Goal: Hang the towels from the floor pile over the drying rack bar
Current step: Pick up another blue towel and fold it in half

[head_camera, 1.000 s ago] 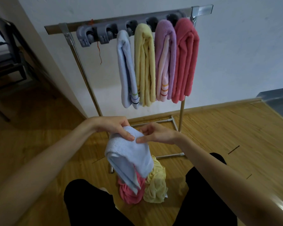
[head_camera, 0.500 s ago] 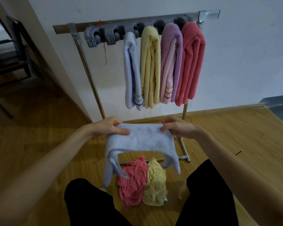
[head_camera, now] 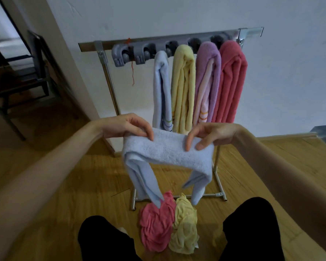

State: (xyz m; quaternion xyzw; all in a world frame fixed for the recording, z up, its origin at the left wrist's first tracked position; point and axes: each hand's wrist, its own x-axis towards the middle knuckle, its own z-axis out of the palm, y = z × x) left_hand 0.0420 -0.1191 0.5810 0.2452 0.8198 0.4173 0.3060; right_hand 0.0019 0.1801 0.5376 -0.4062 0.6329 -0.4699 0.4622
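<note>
Both hands, left (head_camera: 127, 127) and right (head_camera: 213, 133), pinch blue towel (head_camera: 167, 151) stretched between, arms extended.

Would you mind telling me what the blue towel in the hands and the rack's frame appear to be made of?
Blue towel: looks like terry cloth, probably cotton; its surface is nubby and matte, and it droops limply. Rack frame: seems to be metal tube with a silvery, slightly shiny finish and bolted joints; whether steel or aluminium cannot be told.
</note>
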